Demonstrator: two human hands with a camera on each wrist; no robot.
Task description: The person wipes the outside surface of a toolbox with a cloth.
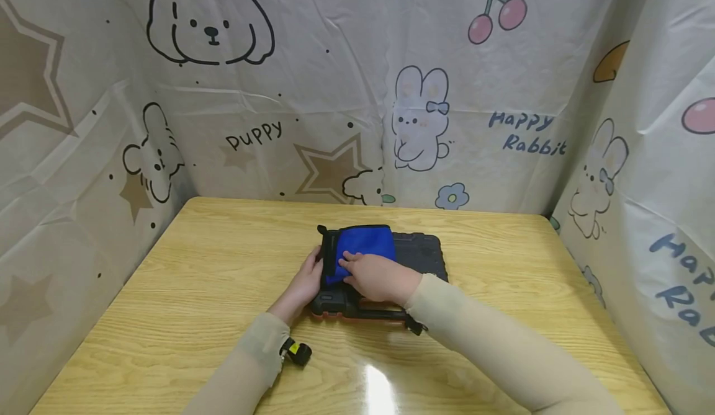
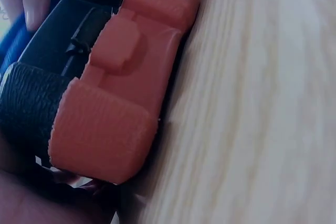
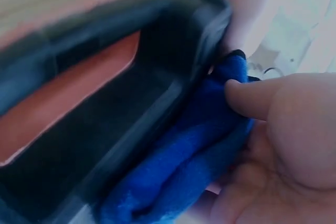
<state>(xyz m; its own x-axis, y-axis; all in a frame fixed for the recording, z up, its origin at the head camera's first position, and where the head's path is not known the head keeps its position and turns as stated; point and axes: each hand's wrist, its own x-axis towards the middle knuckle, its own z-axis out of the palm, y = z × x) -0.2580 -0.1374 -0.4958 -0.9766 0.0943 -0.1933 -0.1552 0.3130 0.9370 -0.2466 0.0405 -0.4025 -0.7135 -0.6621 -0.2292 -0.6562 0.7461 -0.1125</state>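
Note:
A black and orange hard plastic case [image 1: 421, 254] lies on the table, its handle [image 1: 385, 314] toward the near side. Over its left part is a folded blue fleece cloth [image 1: 368, 239] with dark trim. My right hand [image 1: 380, 277] holds the cloth against the top, fingers spread across it. In the right wrist view the thumb lies along the blue cloth [image 3: 194, 124], which is bunched beside the palm; the other fingertips are mostly hidden there. My left hand [image 1: 306, 281] grips the case's left side. The left wrist view shows the case's orange lower half [image 2: 105, 129] close up.
A light wooden table [image 1: 223, 241] surrounds the case. Fabric curtains [image 1: 335, 92] printed with cartoon animals stand along the back and both sides. A small black camera [image 1: 298, 352] sits on the left wrist, and another dark device [image 1: 414, 324] shows at the right wrist.

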